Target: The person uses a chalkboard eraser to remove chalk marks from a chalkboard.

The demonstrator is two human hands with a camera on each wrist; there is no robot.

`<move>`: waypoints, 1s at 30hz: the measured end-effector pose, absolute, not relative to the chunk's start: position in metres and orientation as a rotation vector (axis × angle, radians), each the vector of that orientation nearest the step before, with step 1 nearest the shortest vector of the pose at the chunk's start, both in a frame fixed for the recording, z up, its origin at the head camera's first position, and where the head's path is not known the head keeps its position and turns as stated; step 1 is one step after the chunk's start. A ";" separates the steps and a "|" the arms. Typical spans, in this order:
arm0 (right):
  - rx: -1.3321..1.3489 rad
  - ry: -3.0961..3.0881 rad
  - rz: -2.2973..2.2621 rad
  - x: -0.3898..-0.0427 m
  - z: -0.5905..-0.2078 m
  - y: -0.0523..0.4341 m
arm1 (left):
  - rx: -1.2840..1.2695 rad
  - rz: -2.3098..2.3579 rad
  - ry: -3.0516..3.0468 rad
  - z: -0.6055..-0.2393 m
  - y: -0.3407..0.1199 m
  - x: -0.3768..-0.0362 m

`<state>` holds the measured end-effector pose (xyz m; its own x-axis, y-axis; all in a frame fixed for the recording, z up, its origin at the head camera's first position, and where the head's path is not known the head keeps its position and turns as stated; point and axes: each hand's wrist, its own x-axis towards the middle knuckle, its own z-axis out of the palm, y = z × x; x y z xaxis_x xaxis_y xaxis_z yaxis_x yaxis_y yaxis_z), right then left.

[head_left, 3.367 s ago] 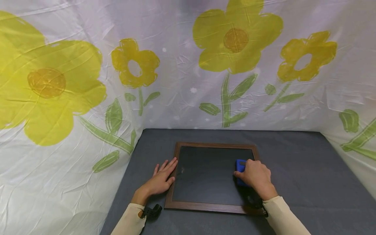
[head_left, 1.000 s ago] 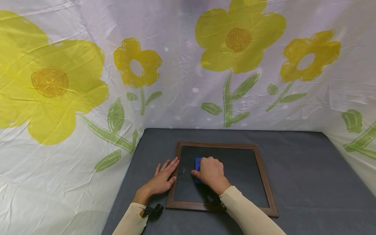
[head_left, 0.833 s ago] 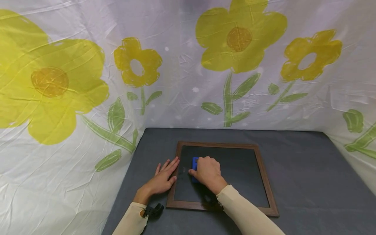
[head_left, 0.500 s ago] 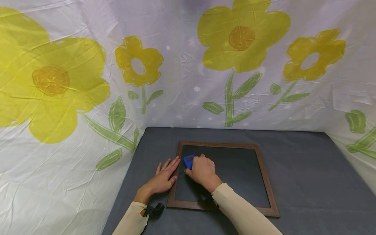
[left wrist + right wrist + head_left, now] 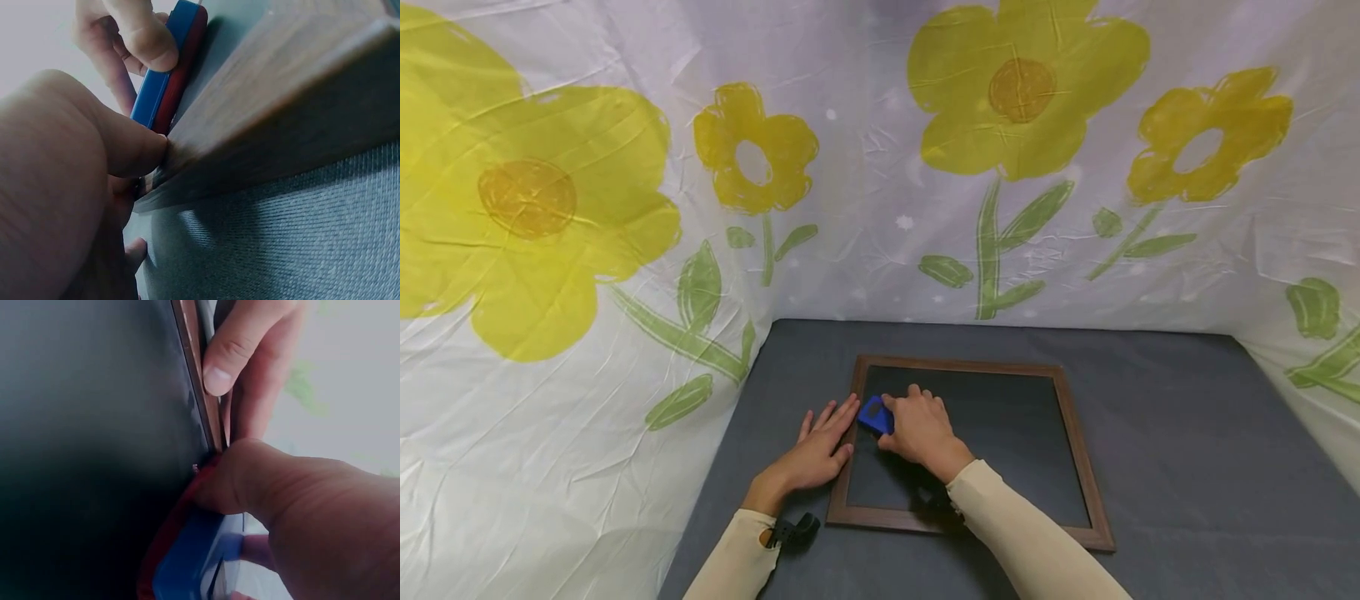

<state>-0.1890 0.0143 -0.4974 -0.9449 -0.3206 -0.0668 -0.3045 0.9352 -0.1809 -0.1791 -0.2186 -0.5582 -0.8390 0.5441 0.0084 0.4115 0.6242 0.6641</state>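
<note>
Cream long sleeves [image 5: 1030, 542], black wrist strap [image 5: 790, 532], bare hands

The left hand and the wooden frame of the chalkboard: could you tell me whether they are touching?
Touching. The left wrist view shows the left hand's thumb pressed against the wooden frame's outer edge, with no gap.

We get bright, even light in the head view with soft shadows and wide-angle bending at the edges; both wrist views are dim, murky and blurry up close
</note>
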 end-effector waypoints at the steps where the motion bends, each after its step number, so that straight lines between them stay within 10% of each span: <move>1: -0.494 2.985 -0.256 -0.189 -0.497 0.014 | 0.784 1.004 2.651 -0.557 -0.218 -0.179; 30: -0.568 2.767 -0.848 -0.176 -0.458 0.132 | 0.780 1.054 2.616 -0.559 -0.220 -0.180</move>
<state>-0.1763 0.1317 -0.4579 -0.9080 -0.4132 -0.0695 -0.3033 0.7625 -0.5715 -0.1799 -0.2204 -0.5592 -0.8365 0.5480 -0.0011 0.3942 0.6032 0.6933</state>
